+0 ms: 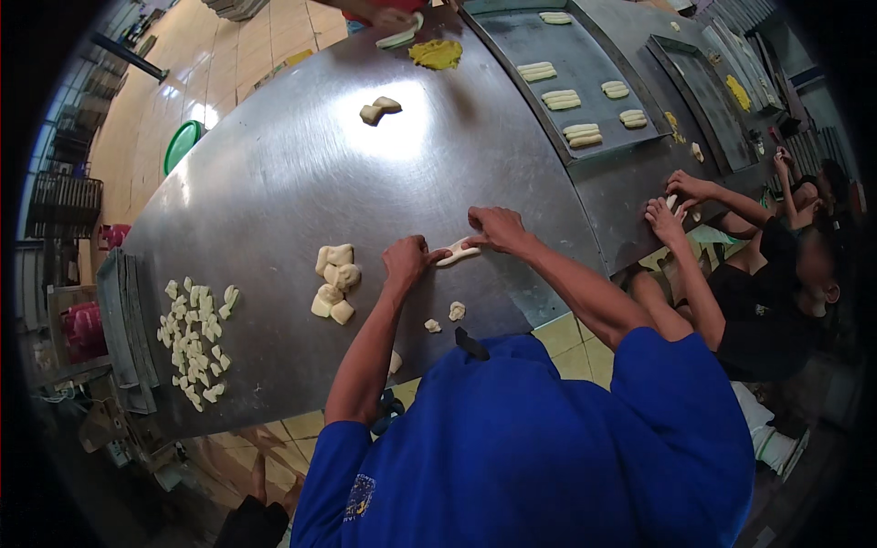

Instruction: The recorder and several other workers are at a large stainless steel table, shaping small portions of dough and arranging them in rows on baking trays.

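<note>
A short strip of pale dough (458,252) lies across the steel table in front of me. My left hand (407,261) is closed at its left end, with the thumb on the dough. At the other end my right hand (498,228) has its fingers curled and its thumb pressed on the strip. Two small dough scraps (457,311) rest on the metal close to my body. Left of my left hand sits a cluster of larger dough pieces (338,278), some touching one another.
Many small dough bits (195,342) spread over the steel table (265,210) at far left. Two dough pieces (379,110) and a yellow mass (436,55) lie farther off. A tray (607,146) holds shaped dough at back right. Co-workers' hands (681,203) handle dough at right and far side.
</note>
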`<state>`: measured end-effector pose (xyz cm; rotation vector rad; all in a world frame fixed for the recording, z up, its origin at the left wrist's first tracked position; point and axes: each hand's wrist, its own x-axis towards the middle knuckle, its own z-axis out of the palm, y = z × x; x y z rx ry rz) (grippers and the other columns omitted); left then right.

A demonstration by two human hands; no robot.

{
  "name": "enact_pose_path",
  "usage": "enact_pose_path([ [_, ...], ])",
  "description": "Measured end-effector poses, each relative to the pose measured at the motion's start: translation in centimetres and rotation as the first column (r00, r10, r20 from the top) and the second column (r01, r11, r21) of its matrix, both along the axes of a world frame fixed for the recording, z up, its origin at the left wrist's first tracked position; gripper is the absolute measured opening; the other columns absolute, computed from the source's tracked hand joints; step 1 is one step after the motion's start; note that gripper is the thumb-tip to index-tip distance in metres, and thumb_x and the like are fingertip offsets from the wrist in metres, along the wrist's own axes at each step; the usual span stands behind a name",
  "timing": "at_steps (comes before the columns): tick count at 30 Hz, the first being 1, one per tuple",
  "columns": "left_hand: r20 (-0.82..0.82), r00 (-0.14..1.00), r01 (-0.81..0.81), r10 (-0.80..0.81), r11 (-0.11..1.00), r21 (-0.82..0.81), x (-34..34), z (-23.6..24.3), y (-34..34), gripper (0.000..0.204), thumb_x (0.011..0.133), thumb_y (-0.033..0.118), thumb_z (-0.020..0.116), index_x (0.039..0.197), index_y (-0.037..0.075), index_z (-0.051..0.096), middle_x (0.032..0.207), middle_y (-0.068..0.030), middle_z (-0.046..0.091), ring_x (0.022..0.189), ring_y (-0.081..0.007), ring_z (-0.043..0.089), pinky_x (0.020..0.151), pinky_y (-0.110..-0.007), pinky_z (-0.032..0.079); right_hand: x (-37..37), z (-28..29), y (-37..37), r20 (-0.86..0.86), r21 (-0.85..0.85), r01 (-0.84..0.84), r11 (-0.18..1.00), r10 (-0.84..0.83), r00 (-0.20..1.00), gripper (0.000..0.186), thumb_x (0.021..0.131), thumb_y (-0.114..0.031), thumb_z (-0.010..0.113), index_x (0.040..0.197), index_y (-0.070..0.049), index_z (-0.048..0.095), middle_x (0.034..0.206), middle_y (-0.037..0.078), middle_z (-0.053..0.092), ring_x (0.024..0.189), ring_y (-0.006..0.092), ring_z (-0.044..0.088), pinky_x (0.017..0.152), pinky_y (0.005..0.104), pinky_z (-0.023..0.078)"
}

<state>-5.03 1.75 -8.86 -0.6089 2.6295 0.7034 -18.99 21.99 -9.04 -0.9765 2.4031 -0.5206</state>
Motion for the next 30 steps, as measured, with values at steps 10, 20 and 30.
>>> enact_pose_path([
  [10, -0.062, 0.997, -0.039, 0.035, 0.996, -0.075, 0.0, -0.2, 1.0, 0.073, 0.07, 0.079, 0.074, 0.078, 0.007, 0.075, 0.078, -0.0141, 0.074, 0.077, -0.03, 0.073, 0.076, -0.045, 0.051, 0.2, 1.0, 0.3, 0.004, -0.027, -0.007, 1.0, 0.007, 1.0, 0.054, 0.075, -0.056, 0.082, 0.097, -0.01, 0.065, 0.093, 0.01, 0.07, 0.091, 0.033, 0.068, 0.078, 0.0468, 0.051],
  [20, -0.109, 0.994, 0.026, -0.029, 0.999, -0.031, 0.3, 0.3, 0.7, 0.072, 0.07, 0.078, 0.075, 0.076, 0.007, 0.074, 0.073, -0.0126, 0.072, 0.071, -0.0288, 0.07, 0.081, -0.043, 0.045, 0.5, 1.0, 0.5, -0.087, -0.12, 0.017, 0.993, -0.028, 0.996, 0.058, 0.075, -0.063, 0.079, 0.09, -0.008, 0.065, 0.084, 0.011, 0.07, 0.082, 0.0346, 0.069, 0.074, 0.0461, 0.051],
  [30, -0.169, 0.985, -0.03, 0.024, 0.999, -0.029, 0.2, 0.7, 0.7, 0.075, 0.071, 0.079, 0.074, 0.078, 0.005, 0.076, 0.07, -0.0124, 0.072, 0.068, -0.0304, 0.07, 0.07, -0.043, 0.05, 0.2, -1.0, 0.2, -0.216, -0.161, -0.034, 0.986, -0.002, 0.976, 0.063, 0.073, -0.071, 0.075, 0.084, -0.01, 0.065, 0.079, 0.01, 0.069, 0.078, 0.0318, 0.067, 0.077, 0.0452, 0.047],
])
